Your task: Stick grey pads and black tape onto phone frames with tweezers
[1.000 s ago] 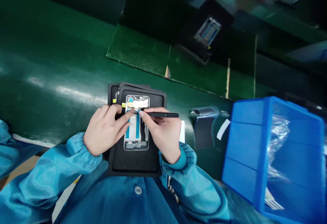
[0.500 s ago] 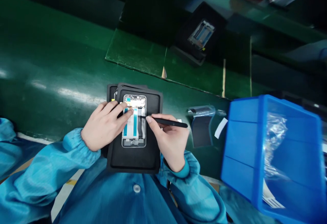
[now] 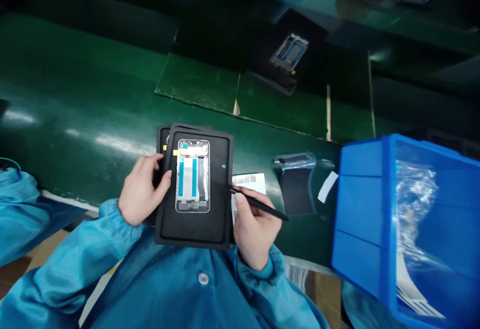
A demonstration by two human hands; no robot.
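An opened smartphone body point(image 3: 202, 179) lies in the upper black tray point(image 3: 193, 231), its circuit board and blue strips showing. That tray sits slightly askew on another black tray point(image 3: 162, 136). My left hand point(image 3: 140, 191) is at the trays' left edge, thumb over the upper rim and fingers apart. In my right hand point(image 3: 257, 229) are black tweezers point(image 3: 268, 209), pinched between thumb and fingers. Their tips point at the upper tray's right rim. Beneath the tweezers, partly hidden by my hand, is a white sheet point(image 3: 253, 181) with grey patches. A small blue piece point(image 3: 224, 166) lies near the tray's right rim.
A blue bin point(image 3: 358, 204) holding crumpled clear plastic point(image 3: 414, 204) stands at the right. Beside it lie a dark film piece point(image 3: 298, 191) and a white strip point(image 3: 327, 187). Farther back, another black tray point(image 3: 275, 76) carries a second phone body point(image 3: 290, 53).
My left hand has drawn back from the phone body to the tray's left edge. The tweezers have moved right, off the phone body, uncovering more of the white sheet.
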